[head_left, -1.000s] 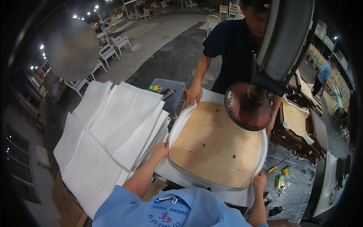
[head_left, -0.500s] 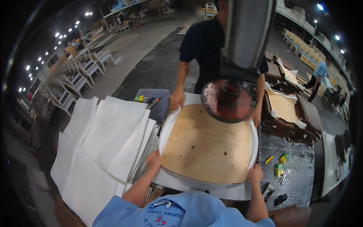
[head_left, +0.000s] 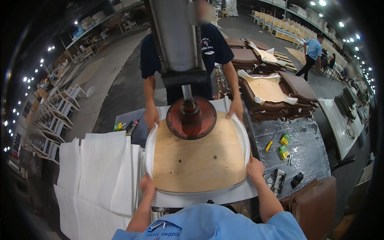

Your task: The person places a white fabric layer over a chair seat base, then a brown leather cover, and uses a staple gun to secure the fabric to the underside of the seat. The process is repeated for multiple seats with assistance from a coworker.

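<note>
A plywood seat board (head_left: 198,160) lies face down on white foam and a white cover sheet (head_left: 200,197), under a round rusty press plate (head_left: 191,118) on a grey steel column. My left hand (head_left: 147,185) grips the near left corner of the seat's white edge. My right hand (head_left: 255,168) grips the near right corner. Across from me a person in a dark shirt holds the far edge with a hand (head_left: 151,117) at the left corner and a hand (head_left: 236,109) at the right.
A stack of white fabric sheets (head_left: 98,172) lies to the left. On the right, the black table (head_left: 298,140) carries a yellow screwdriver, small green boxes and a staple gun. Brown upholstered seats (head_left: 276,94) are stacked behind it. A brown cushion (head_left: 314,202) sits at lower right.
The view has shifted so the seat and press sit more centred. The press plate now rests over the far part of the board. All hands stay on the corners.
</note>
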A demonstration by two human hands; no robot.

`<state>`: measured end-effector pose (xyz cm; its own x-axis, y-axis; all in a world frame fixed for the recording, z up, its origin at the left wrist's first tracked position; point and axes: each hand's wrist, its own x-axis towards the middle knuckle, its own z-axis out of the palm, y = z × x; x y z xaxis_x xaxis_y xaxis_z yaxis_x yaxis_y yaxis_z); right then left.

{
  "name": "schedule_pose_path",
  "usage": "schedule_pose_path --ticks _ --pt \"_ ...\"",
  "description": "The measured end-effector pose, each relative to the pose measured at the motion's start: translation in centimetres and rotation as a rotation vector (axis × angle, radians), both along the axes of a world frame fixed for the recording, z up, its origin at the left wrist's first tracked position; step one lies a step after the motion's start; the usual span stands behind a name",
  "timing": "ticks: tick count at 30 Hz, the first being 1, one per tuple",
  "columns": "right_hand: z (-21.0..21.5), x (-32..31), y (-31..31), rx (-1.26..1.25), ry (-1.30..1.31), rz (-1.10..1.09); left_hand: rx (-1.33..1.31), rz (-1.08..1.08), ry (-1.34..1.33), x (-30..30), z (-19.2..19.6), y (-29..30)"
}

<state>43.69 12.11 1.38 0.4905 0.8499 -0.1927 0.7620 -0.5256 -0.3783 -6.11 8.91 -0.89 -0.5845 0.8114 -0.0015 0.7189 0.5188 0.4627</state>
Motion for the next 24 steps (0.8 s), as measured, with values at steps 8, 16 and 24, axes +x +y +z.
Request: schedule_pose_path --ticks 8,16,24 --pt "-0.2 0.9 0.4 -0.027 0.031 0.046 0.028 -0.023 -0.371 -1.8 0.3 -0.1" --pt "-2.2 4.2 -2.4 0.013 0.214 0.072 -0.022 0.140 -1.227 -4.2 1.4 -4.0" --pt "-1.8 7.4 -0.7 -0.140 0.399 0.095 -0.216 0.010 -1.146 -8.1 1.9 -2.0"
